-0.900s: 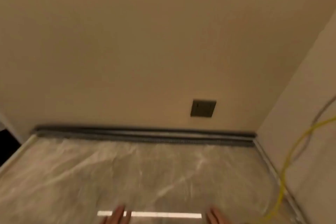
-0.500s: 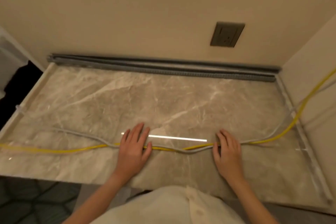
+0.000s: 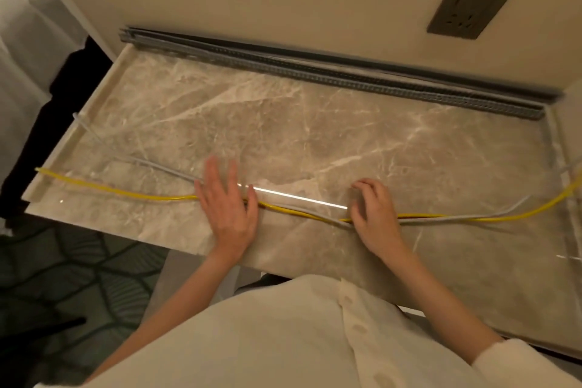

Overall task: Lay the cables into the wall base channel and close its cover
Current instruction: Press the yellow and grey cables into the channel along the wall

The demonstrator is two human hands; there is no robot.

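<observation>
Marble counter (image 3: 315, 135): left hand (image 3: 228, 208) flat, right hand (image 3: 376, 214) curled, both on the yellow cable (image 3: 126, 193) and thin grey cable (image 3: 456, 217), far from the grey wall channel (image 3: 315, 68); next, slide them in.

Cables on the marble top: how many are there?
2. The yellow cable and the grey cable both cross the marble top under both hands, side by side, partly hidden.

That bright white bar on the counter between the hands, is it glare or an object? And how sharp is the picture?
Head view: the bar looks like glare from a light on the glossy marble counter; warm dim light; left hand slightly motion-blurred; channel bowed by the wide lens.
</observation>
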